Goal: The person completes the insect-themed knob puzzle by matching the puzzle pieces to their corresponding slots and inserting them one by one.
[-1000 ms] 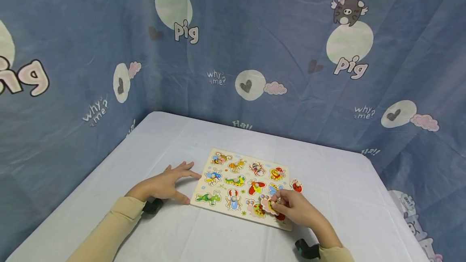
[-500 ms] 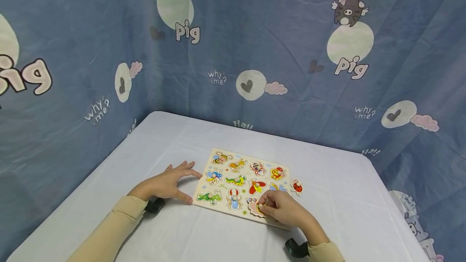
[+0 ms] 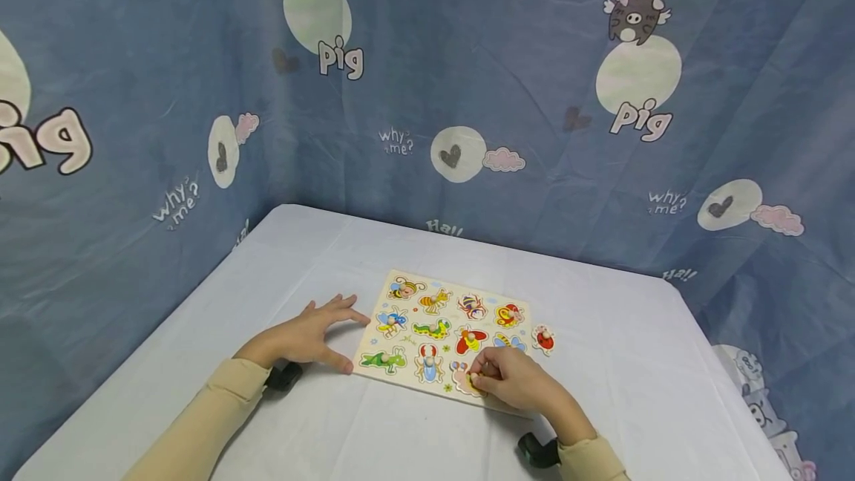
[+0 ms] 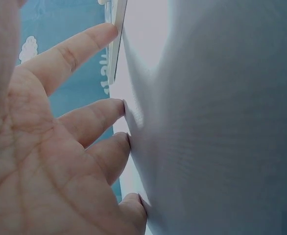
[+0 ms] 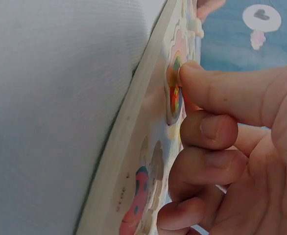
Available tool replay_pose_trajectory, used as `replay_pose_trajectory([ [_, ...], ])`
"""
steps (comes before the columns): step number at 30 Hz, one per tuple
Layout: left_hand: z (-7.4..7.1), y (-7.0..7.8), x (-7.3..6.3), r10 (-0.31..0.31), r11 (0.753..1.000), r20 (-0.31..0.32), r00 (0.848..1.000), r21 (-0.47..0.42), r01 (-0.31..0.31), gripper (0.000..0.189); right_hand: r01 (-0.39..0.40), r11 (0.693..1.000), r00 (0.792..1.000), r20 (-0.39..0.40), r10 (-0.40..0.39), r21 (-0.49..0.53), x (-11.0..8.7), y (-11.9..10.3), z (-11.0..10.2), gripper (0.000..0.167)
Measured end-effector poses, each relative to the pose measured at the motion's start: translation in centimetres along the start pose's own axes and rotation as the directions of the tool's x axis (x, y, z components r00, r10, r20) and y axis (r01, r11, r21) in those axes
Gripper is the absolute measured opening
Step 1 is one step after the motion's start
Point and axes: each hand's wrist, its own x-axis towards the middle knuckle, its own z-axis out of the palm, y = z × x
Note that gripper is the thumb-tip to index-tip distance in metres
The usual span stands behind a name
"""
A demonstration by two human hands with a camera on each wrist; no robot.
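Note:
A pegged wooden puzzle board (image 3: 454, 325) with insect pictures lies on the white table. My right hand (image 3: 517, 381) pinches the small knob of a pink snail-like puzzle piece (image 3: 462, 381) between thumb and index finger. The piece lies against the board's near right part, and the hand covers some of it; whether it is fully seated I cannot tell. In the right wrist view the other fingers are curled. My left hand (image 3: 310, 336) is spread at the board's left edge; in the left wrist view its index finger (image 4: 104, 34) touches that edge.
A loose red ladybug piece (image 3: 544, 340) lies just past the board's right edge. A red printed recess (image 5: 135, 208) shows near the board's corner in the right wrist view. Blue cloth with pig prints (image 3: 401, 80) hangs behind the table.
My right hand has carried the pink piece leftward and down onto the ladybug-like printed recess, then shifted slightly. The left hand stays at the board's edge.

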Motion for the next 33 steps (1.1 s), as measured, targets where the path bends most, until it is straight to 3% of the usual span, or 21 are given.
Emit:
replay_pose_trajectory([
  [12, 0.1, -0.1, 0.0, 0.000, 1.000, -0.002, 1.000, -0.008, 0.000, 0.080, -0.046, 0.997, 0.999, -0.005, 0.046, 0.054, -0.3, -0.4, 0.1, 0.010],
  [26, 0.1, -0.2, -0.1, 0.004, 1.000, -0.001, 1.000, -0.010, -0.004, 0.080, -0.004, 0.998, 1.000, 0.000, 0.004, 0.066, -0.6, 0.7, -0.5, 0.011],
  [29, 0.2, -0.3, -0.1, 0.004, 1.000, 0.000, 1.000, -0.008, -0.004, 0.080, -0.016, 0.996, 0.999, -0.038, 0.020, 0.091, -0.9, 1.4, -1.5, 0.012],
  [33, 0.1, -0.4, 0.0, 0.009, 1.000, -0.002, 1.000, -0.010, -0.009, 0.079, -0.107, 0.989, 0.979, -0.163, 0.123, 0.103, -1.1, 2.7, -3.3, 0.011],
])
